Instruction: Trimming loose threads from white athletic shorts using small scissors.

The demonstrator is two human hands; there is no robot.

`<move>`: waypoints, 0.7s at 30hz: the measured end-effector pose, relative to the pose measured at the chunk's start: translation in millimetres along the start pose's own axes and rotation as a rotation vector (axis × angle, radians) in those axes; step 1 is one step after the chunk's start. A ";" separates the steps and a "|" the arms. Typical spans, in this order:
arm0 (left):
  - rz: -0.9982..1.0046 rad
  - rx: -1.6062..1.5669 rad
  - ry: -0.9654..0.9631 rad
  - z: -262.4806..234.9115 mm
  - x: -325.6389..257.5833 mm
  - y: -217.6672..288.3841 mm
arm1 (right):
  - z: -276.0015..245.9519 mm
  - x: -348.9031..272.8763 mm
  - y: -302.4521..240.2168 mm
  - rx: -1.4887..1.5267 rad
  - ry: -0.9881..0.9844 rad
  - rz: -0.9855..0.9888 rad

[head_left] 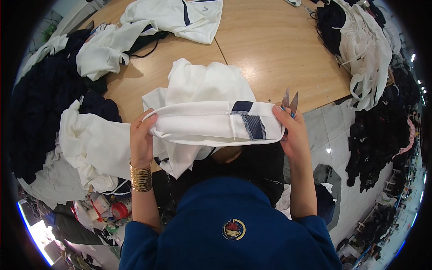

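One white fabric loop (193, 123), lengthwise left-to-right.

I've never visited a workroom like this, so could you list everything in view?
Held garment: one, white with navy panels, between both hands
Scissors: one pair, silver and blue, right hand
Table: one, light brown, beyond the hands
White-and-dark heap: uncountable, table's right
Navy clothes: uncountable, navy, left
Black clothes: uncountable, black, right
Round object: one, red, lower left
Bangles: several, gold, left wrist
Shirt: one, blue, on the person
Left hand: one, bare, garment's left end
Right hand: one, bare, garment's right end
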State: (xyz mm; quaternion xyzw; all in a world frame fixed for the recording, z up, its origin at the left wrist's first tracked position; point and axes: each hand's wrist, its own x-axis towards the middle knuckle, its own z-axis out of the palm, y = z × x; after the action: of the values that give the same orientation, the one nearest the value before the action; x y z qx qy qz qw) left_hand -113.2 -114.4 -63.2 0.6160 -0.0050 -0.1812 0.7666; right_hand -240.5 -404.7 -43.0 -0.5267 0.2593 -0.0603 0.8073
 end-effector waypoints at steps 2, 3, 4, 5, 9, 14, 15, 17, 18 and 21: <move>0.005 0.005 -0.013 -1.4 0.0 0.4 | 0.4 0.1 0.6 0.002 -0.005 0.003; 0.010 0.009 -0.026 -2.1 0.0 0.8 | 0.1 0.7 1.5 0.009 -0.008 -0.004; 0.011 0.009 -0.026 -2.3 0.0 0.8 | -0.2 0.9 2.1 0.014 -0.010 -0.010; 0.013 0.005 -0.036 -2.5 -0.2 1.1 | 0.0 0.7 2.0 0.014 -0.010 -0.011; 0.019 -0.003 -0.050 -2.9 -1.8 3.4 | 1.2 0.0 1.6 0.030 0.003 -0.002; 0.029 -0.014 -0.036 -5.0 -2.3 3.2 | 3.9 -2.6 -0.4 0.075 -0.001 0.026; 0.032 -0.022 -0.029 -5.7 -2.5 2.9 | 6.4 -4.7 -3.6 0.073 0.000 0.044; 0.036 -0.026 -0.037 -8.3 -2.3 1.2 | 8.7 -5.4 -3.6 0.071 -0.002 0.062; 0.038 -0.031 -0.044 -9.3 -2.5 0.7 | 9.0 -5.0 -1.2 0.078 0.013 0.062; 0.033 -0.033 -0.061 -9.1 -3.5 2.5 | 6.8 -3.6 3.0 0.085 0.009 0.062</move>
State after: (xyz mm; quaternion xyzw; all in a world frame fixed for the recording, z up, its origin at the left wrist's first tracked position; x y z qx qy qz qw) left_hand -113.6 -104.5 -62.3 0.5972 -0.0356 -0.1873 0.7791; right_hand -240.8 -396.5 -42.3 -0.4836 0.2764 -0.0489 0.8291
